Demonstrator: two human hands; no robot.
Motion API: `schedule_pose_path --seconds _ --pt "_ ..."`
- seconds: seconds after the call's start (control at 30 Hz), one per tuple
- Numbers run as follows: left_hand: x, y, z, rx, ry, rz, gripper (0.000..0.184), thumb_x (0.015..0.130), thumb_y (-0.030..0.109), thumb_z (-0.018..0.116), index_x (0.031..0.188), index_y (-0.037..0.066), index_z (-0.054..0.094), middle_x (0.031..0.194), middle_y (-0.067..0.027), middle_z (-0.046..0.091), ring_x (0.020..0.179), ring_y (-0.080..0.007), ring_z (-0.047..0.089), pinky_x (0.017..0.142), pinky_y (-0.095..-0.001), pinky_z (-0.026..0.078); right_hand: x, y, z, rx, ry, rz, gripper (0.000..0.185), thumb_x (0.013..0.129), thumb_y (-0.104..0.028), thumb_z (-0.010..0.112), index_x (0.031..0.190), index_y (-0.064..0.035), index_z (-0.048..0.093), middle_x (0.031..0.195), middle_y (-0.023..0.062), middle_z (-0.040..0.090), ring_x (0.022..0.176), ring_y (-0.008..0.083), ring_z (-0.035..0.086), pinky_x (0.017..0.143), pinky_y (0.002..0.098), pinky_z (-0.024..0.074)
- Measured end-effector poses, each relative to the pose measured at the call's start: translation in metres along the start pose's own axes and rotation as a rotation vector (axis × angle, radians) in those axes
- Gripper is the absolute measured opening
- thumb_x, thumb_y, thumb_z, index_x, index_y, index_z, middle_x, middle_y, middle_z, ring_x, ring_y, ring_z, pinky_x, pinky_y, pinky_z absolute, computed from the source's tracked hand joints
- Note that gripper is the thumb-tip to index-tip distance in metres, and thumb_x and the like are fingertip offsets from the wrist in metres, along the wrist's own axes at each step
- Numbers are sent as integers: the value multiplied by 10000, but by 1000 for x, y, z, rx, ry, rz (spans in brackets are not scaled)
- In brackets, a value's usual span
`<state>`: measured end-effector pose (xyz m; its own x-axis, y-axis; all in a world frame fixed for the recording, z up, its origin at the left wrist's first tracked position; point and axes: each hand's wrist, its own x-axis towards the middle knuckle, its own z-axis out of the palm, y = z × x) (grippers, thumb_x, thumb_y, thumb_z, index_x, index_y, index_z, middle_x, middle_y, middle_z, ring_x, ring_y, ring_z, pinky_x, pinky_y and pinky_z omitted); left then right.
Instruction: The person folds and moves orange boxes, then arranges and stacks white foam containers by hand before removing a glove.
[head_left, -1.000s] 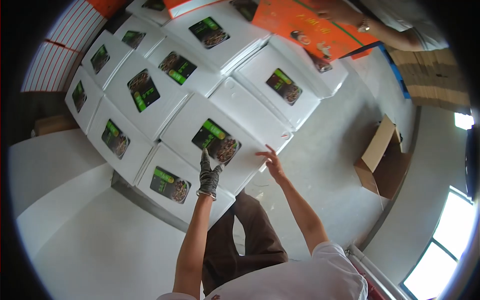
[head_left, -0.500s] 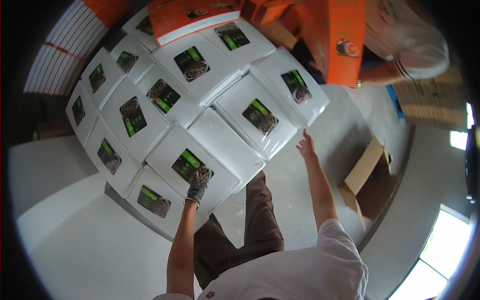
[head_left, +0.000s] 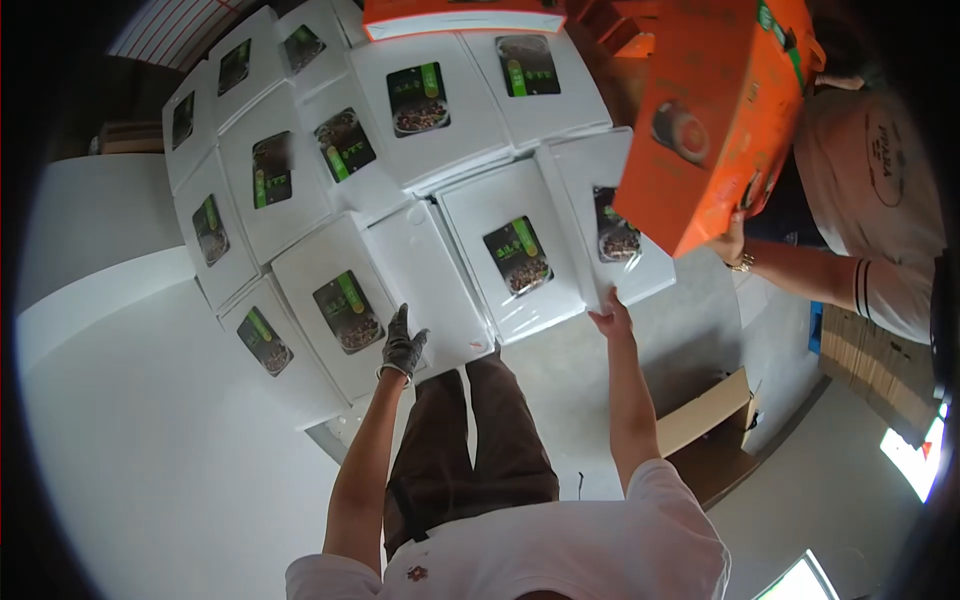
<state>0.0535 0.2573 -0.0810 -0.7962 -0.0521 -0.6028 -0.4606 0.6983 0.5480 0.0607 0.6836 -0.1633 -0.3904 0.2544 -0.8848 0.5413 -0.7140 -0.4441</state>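
Observation:
White boxes with dark and green food labels lie side by side in front of me. My left hand [head_left: 404, 345], in a grey glove, rests at the right edge of a labelled box [head_left: 300, 262] with its fingers apart, holding nothing. Beside that box is a plain white one [head_left: 425, 290]. My bare right hand [head_left: 613, 316] is at the near edge of the right-hand labelled box [head_left: 590, 270], fingers apart. Between my hands lies another labelled box [head_left: 470, 215]. A co-worker's hand [head_left: 733, 240] supports a large orange box [head_left: 690, 120] above the right end of the white boxes.
Another orange box [head_left: 465, 18] lies on the far white boxes. An opened cardboard box [head_left: 700, 415] stands on the floor at the right, near stacked flat cardboard [head_left: 870, 370]. A white wall [head_left: 110, 400] is at the left.
My view has turned and shifted right. My right hand has moved from beside the boxes to the edge of the right-hand one. The co-worker's orange box has come lower and nearer.

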Motion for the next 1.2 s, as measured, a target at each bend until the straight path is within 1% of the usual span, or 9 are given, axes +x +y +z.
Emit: schedule_pose_path --seconds 0.1,0.23,0.3,0.37,0.5,0.7,1.0,1.1,1.2 --pt "0 -1 12 -115 -1 48 672 695 210 591 1245 90 224 1228 -183 292 1140 -296 287 937 -342 262 -1 12 -3 172 65 71 372 696 -327 612 1006 -166 485 1086 28 425 991 222 389 784 400 361" --pt "-5 -14 12 -18 -21 8 690 686 275 591 1244 91 229 1230 -184 292 1145 -296 281 938 -340 261 -22 9 5 164 86 84 671 554 -448 689 1067 -122 404 975 43 425 881 182 418 806 337 329" --pt "-9 -25 8 1 -26 -33 678 689 274 589 1239 87 241 1232 -175 298 1147 -280 283 939 -328 260 -4 23 -18 266 -156 -50 517 598 -443 641 1009 -175 478 964 23 444 890 168 419 820 343 322" --pt "-18 -37 5 2 -4 -72 665 691 273 586 1234 80 253 1228 -168 309 1148 -272 285 939 -320 259 3 24 -19 268 48 -5 422 644 -403 608 1003 -210 499 994 14 460 905 174 425 834 347 319" --pt "-29 -50 -10 9 9 -100 662 689 250 591 1232 71 258 1230 -166 313 1143 -274 295 937 -313 262 -47 3 28 395 -202 -234 373 709 -272 569 1043 -134 476 1067 18 464 1013 203 415 844 382 353" --pt "-38 -64 -16 -26 -1 -128 646 695 210 592 1227 45 264 1222 -173 327 1140 -274 302 930 -310 268 -80 18 41 365 -240 -361 287 768 -234 495 999 -63 492 949 56 525 882 194 496 760 319 418" --pt "-22 -61 -11 -120 0 65 691 695 221 596 1251 69 214 1240 -187 290 1152 -293 280 944 -321 244 -165 156 22 339 -297 -342 389 714 -129 473 1055 42 400 1024 124 478 961 224 454 862 349 365" --pt "-6 -51 -9 -130 17 130 702 712 266 577 1263 84 182 1262 -181 258 1167 -298 252 953 -330 222 -186 190 50 270 -226 -204 415 710 -69 447 1112 -33 350 1031 70 462 987 199 432 882 342 341" --pt "12 -43 -6 -116 37 244 694 715 258 572 1262 84 183 1230 -197 297 1141 -319 283 937 -346 246 -174 228 73 191 -439 -171 503 725 -55 507 1176 -71 285 1091 36 430 1041 152 386 895 300 309"
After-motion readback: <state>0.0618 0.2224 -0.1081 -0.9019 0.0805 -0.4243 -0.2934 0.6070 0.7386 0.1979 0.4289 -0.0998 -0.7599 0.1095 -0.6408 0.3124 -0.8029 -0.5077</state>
